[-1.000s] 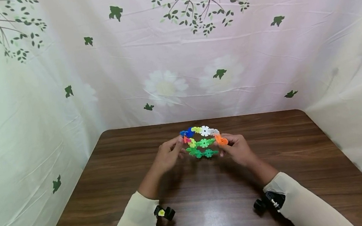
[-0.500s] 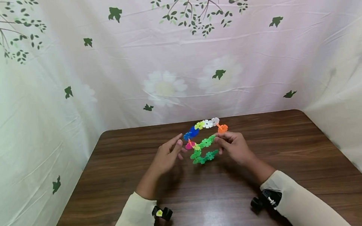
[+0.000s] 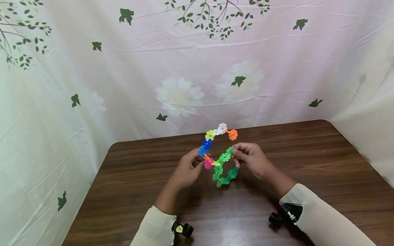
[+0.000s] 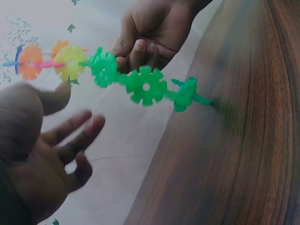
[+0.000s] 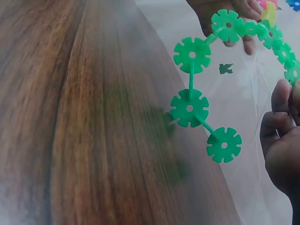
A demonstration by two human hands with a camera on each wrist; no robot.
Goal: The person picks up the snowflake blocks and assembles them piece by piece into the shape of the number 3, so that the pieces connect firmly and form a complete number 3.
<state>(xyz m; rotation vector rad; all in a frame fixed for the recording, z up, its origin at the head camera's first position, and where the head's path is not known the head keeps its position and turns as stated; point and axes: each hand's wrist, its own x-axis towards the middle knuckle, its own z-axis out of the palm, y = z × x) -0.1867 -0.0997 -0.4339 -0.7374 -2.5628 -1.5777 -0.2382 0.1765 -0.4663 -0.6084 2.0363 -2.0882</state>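
Note:
A curved chain of notched plastic snowflake discs (image 3: 218,168) is held up between the hands over the table. Its upper arm runs from an orange disc (image 3: 233,135) through white, yellow and blue to a pink disc (image 3: 208,162). Below the pink disc, green discs (image 5: 189,108) form two branches. My right hand (image 3: 254,159) pinches the end of the upper green branch between thumb and fingers. My left hand (image 3: 186,170) is at the chain's left side, thumb beside the pink disc, fingers partly hidden behind the blue ones. In the left wrist view, its visible fingers are relaxed and apart from the thumb.
The brown wooden table (image 3: 217,227) spreads beneath both arms. A pale cloth with printed leaves (image 3: 189,58) hangs around its back and sides. Black wrist cameras (image 3: 185,230) sit on both cream sleeves.
The chain has turned, its orange end rising and swinging left, its lower green part dropping. My right hand has moved from the orange disc to a green one. My left hand let go, then came close again.

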